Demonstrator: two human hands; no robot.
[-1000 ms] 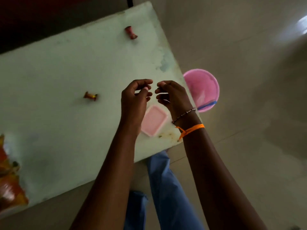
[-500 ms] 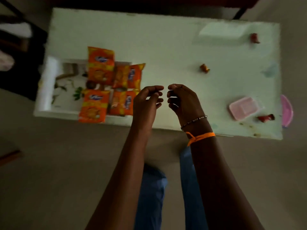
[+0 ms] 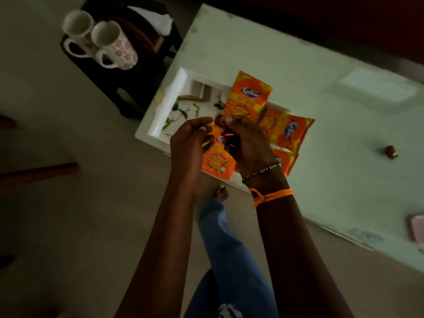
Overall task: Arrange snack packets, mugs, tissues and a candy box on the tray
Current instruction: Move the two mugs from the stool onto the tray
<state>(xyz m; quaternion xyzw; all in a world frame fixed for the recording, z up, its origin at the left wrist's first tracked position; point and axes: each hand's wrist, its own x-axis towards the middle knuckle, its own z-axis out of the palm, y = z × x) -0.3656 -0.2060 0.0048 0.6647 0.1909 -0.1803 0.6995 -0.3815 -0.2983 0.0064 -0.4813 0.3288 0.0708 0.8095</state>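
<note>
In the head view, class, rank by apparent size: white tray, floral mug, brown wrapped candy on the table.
1. White tray, largest, though partly covered.
2. Floral mug.
3. Brown wrapped candy, smallest.
Camera distance barely affects this order.

floor (image 3: 68, 226): pale, dim | table (image 3: 332, 168): pale green | stool (image 3: 142, 72): dark, beside table

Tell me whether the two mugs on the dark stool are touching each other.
Touching. The head view shows the plain mug pressed against the flowered mug, with no gap visible between their sides on the dark stool.
</note>
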